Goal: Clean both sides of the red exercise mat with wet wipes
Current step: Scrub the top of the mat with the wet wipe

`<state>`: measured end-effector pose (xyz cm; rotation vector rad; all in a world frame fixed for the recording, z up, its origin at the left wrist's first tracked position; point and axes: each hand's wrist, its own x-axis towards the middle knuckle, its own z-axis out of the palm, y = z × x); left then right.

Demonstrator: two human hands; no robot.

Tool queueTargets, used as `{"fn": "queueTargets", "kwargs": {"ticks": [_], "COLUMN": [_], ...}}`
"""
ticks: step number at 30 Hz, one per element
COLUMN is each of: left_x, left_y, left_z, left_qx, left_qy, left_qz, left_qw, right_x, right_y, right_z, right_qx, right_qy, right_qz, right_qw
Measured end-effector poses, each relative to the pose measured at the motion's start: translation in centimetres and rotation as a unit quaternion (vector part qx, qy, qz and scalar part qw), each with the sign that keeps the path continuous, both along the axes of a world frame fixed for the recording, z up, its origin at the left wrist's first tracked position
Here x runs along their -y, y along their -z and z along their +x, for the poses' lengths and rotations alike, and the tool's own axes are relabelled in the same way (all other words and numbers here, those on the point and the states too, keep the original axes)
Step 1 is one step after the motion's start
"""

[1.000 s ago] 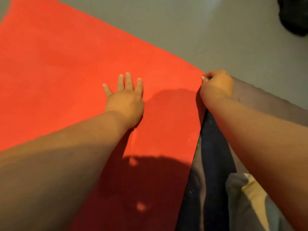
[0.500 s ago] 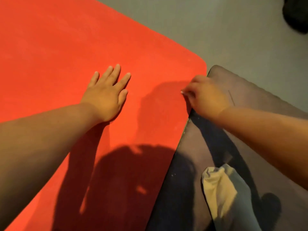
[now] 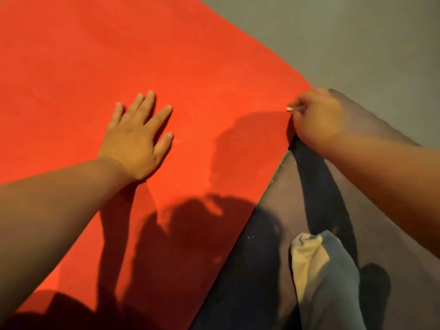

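Across the grey floor (image 3: 357,32) lies the red exercise mat (image 3: 119,55), filling the view's left side — its right edge overlaps a dark mat (image 3: 297,191). My left hand (image 3: 135,136) rests flat on the red surface, fingers spread. My right hand (image 3: 314,115) pinches the mat's edge near its rounded corner — fingers curled. Nearer me, a grey sock (image 3: 326,277) covers my foot.

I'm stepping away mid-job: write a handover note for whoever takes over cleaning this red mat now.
Left hand flat, fingers spread, on the red exercise mat.
Right hand pinches the mat's edge near its corner.
Mat lies on the floor, edge against a dark mat.
Done: cannot tell; no wet wipe in view.
Left: get wipes, wipe this side, flip, wipe the other.
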<state>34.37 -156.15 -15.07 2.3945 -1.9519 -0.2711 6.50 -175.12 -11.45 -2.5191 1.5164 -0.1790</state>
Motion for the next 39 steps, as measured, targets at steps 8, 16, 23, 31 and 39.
{"fn": "queueTargets", "kwargs": {"ticks": [8,16,23,31,39], "left_x": [-0.5,-0.7,-0.7,-0.7,-0.7], "left_y": [0.4,0.4,0.6,0.3,0.3], "left_z": [0.2,0.6,0.5,0.4,0.4], "left_qx": [-0.007,-0.032,-0.019,-0.027,-0.025], "left_qy": [-0.049,-0.051,-0.054,-0.06,-0.066], "left_qz": [-0.028,-0.046,-0.063,-0.063,-0.067], "left_qw": [0.998,0.997,0.996,0.996,0.995], "right_x": [-15.0,-0.5,-13.2,0.5,-11.1], "right_y": [1.1,0.8,2.0,1.8,1.8], "right_z": [6.3,5.4,10.3,7.0,10.6], "right_qx": [0.094,0.062,0.107,0.088,0.075], "right_qy": [-0.359,0.121,-0.275,0.185,-0.317], "right_qz": [0.137,0.026,0.085,0.005,0.053], "right_qw": [0.919,0.99,0.952,0.979,0.944]}}
